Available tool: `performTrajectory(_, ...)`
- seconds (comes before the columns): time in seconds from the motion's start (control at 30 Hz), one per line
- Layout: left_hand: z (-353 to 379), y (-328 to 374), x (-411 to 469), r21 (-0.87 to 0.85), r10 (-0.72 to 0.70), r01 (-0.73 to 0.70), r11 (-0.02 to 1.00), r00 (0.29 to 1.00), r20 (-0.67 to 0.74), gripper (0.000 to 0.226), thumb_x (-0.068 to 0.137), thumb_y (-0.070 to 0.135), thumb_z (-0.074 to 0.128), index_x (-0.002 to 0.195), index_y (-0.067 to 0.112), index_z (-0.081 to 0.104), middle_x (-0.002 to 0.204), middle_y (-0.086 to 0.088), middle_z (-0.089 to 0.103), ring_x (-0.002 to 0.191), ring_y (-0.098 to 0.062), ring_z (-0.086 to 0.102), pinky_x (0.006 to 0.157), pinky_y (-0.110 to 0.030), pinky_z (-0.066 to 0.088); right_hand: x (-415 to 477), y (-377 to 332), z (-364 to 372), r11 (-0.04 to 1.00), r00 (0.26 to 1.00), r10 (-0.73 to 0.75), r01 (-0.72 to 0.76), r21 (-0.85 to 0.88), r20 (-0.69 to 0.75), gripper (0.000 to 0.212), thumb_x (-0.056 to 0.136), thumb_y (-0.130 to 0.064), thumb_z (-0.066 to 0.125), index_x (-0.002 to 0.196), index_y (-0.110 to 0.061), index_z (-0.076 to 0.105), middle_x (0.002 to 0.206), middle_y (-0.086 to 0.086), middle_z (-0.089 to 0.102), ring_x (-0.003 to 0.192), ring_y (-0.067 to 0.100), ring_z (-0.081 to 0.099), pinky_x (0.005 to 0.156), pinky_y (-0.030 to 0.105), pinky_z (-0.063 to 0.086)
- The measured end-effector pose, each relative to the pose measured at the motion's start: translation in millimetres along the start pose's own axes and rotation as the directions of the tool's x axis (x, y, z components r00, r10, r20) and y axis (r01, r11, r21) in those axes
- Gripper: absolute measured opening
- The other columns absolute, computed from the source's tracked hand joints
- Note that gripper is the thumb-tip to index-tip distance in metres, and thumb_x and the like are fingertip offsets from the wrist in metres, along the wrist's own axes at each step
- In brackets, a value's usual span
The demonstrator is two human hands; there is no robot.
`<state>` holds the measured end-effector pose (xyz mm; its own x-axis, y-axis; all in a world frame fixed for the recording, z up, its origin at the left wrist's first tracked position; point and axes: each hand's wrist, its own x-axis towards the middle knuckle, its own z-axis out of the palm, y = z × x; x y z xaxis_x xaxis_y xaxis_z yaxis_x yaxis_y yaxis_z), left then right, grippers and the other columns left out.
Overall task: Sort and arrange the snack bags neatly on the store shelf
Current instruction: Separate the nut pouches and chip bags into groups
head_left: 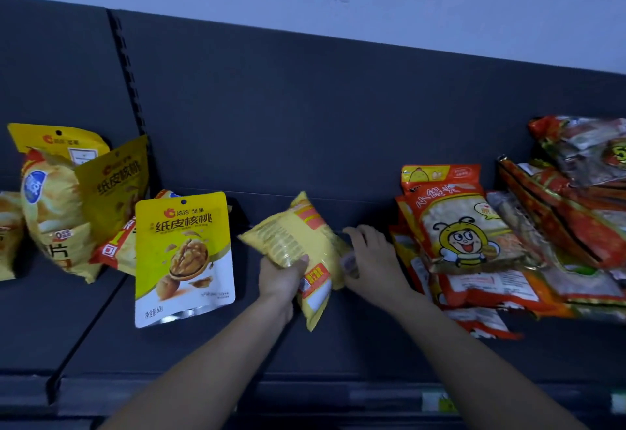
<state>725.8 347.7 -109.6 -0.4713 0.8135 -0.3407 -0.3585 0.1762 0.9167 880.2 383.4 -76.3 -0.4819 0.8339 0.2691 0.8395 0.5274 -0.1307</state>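
Observation:
My left hand (283, 277) grips a puffy yellow snack bag (298, 243) at its lower edge and holds it tilted above the dark shelf (210, 345). My right hand (372, 260) lies against the bag's right side, fingers bent, and something small and pale shows at its fingers; whether it holds that thing I cannot tell. A yellow walnut pouch (184, 253) stands upright just left of the bag. An orange bag with a bee cartoon (454, 223) tops a loose pile to the right.
More yellow walnut pouches (115, 182) and chip bags (54, 223) lean together at the far left. A heap of red and orange bags (576, 192) fills the right end. The shelf's dark back panel (305, 107) rises behind, and the front price rail (338, 395) runs below.

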Motion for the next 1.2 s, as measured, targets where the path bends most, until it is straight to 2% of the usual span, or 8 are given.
performTrajectory(0.17, 4, 6, -7, 0.294, 0.137, -0.193, 0.936, 0.970, 0.203, 0.079, 0.079, 0.027, 0.075, 0.142, 0.014, 0.029, 0.128, -0.004, 0.056, 0.108, -0.025, 0.061, 0.090, -0.036, 0.051, -10, 12, -6, 0.960, 0.899, 0.060, -0.171, 0.220, 0.435, 0.115, 0.076, -0.034, 0.071, 0.146, -0.025, -0.020, 0.147, 0.010, 0.020, 0.118, 0.029, 0.047, 0.094, 0.039, 0.046)
performTrajectory(0.37, 7, -13, -11, 0.587, 0.132, -0.543, 0.600, 0.792, 0.597, 0.118, 0.064, 0.032, 0.081, 0.151, 0.023, 0.003, 0.154, -0.002, 0.013, 0.135, -0.019, 0.031, 0.107, -0.035, 0.038, -33, 22, -3, 0.933, 0.920, 0.217, -0.294, 0.208, 0.326, 0.095, 0.083, -0.042, 0.064, 0.148, -0.022, -0.003, 0.120, 0.012, 0.056, 0.102, 0.027, 0.059, 0.084, 0.035, 0.050)
performTrajectory(0.57, 38, -32, -14, 0.614, 0.096, -0.624, 0.483, 0.735, 0.671, 0.106, 0.083, 0.029, 0.070, 0.149, 0.025, -0.013, 0.160, 0.001, -0.003, 0.141, -0.022, 0.027, 0.109, -0.036, 0.034, -50, 28, -13, 0.941, 0.955, 0.275, -0.244, -0.235, 0.109, 0.101, 0.065, -0.038, 0.081, 0.142, 0.001, 0.028, 0.107, 0.024, 0.060, 0.099, 0.035, 0.061, 0.071, 0.034, 0.051)
performTrajectory(0.67, 53, -36, -14, 0.655, 0.089, -0.621, 0.431, 0.751, 0.654, 0.107, 0.083, 0.035, 0.069, 0.149, 0.024, -0.014, 0.160, 0.000, -0.005, 0.139, -0.026, 0.029, 0.106, -0.040, 0.036, -54, 37, 3, 0.917, 0.956, 0.293, -0.276, -0.287, 0.017, 0.092, 0.023, -0.023, 0.094, 0.104, 0.009, 0.066, 0.074, 0.029, 0.066, 0.067, 0.037, 0.067, 0.047, 0.033, 0.052)
performTrajectory(0.83, 27, -8, -20, 0.737, 0.165, -0.623, 0.263, 0.781, 0.602, 0.102, 0.079, 0.060, 0.062, 0.152, 0.016, 0.004, 0.157, -0.003, 0.019, 0.142, -0.022, 0.024, 0.113, -0.037, 0.022, -50, 18, 5, 0.937, 0.988, 0.154, -0.137, -0.323, 0.027, 0.077, 0.040, -0.018, 0.088, 0.109, 0.007, 0.065, 0.113, 0.031, 0.062, 0.103, 0.044, 0.061, 0.077, 0.052, 0.052)
performTrajectory(0.97, -42, 33, -11, 0.898, 0.454, -0.440, 0.032, 0.807, 0.379, 0.089, 0.074, 0.066, 0.045, 0.144, 0.012, 0.030, 0.147, -0.007, 0.038, 0.136, -0.024, 0.032, 0.110, -0.035, 0.023, -29, -29, 5, 0.989, 0.979, -0.064, 0.088, -0.118, 0.195, 0.082, 0.082, -0.035, 0.063, 0.146, -0.004, 0.022, 0.152, 0.015, 0.025, 0.142, 0.031, 0.019, 0.115, 0.043, 0.020)
performTrajectory(1.1, -109, 48, 4, 0.988, 0.345, -0.145, -0.060, 0.925, 0.157, 0.088, 0.081, 0.062, 0.056, 0.145, 0.011, 0.023, 0.150, -0.008, 0.028, 0.138, -0.027, 0.027, 0.109, -0.042, 0.025, -9, -84, 28, 0.978, 0.908, -0.139, 0.063, 0.201, 0.394, 0.093, 0.084, -0.060, 0.052, 0.150, -0.016, 0.003, 0.156, 0.007, 0.017, 0.144, 0.026, 0.012, 0.116, 0.040, 0.016)
performTrajectory(1.2, -135, 51, 7, 0.987, 0.222, -0.155, -0.031, 0.962, 0.158, 0.087, 0.073, 0.074, 0.052, 0.137, 0.017, 0.038, 0.142, -0.004, 0.035, 0.132, -0.027, 0.032, 0.104, -0.042, 0.033, -1, -119, 50, 0.952, 0.901, -0.147, 0.018, 0.305, 0.408, 0.105, 0.075, -0.067, 0.058, 0.150, -0.021, 0.002, 0.155, 0.007, 0.017, 0.141, 0.027, 0.021, 0.111, 0.041, 0.026)
